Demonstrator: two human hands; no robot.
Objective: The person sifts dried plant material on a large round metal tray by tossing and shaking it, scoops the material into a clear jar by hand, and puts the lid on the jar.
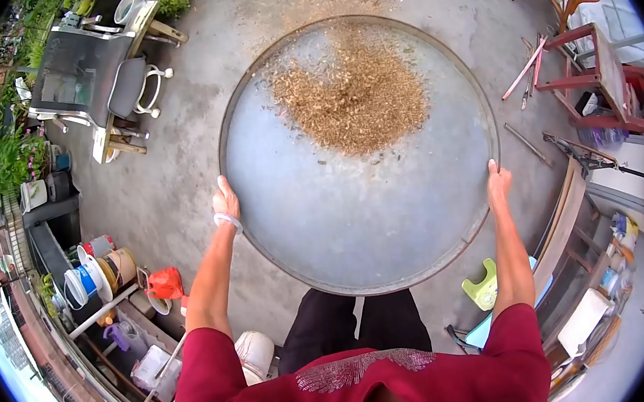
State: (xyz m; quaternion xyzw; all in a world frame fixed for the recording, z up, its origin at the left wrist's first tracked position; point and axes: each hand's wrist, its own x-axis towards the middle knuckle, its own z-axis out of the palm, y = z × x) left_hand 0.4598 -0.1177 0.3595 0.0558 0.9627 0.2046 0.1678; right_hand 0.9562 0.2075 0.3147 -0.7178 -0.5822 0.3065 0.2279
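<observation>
A wide round metal tray (340,222) with a raised rim is held out in front of my body. On its far half lies a heap of brown, flaky chaff-like bits (359,100); the near half shows bare grey metal with a few dark specks. My left hand (226,200), with a pale bangle (228,223) at its wrist, grips the left rim, thumb up. Closed on the right rim is my right hand (498,182). The fingers under the tray are hidden on both sides.
Similar bits lie scattered on the concrete floor (280,11) beyond the tray. An office chair (85,76) stands at left, with buckets (85,282) below. At right are wooden chairs (604,73), sticks (525,69) and a green stool (482,286). A white bucket (255,351) stands near my legs.
</observation>
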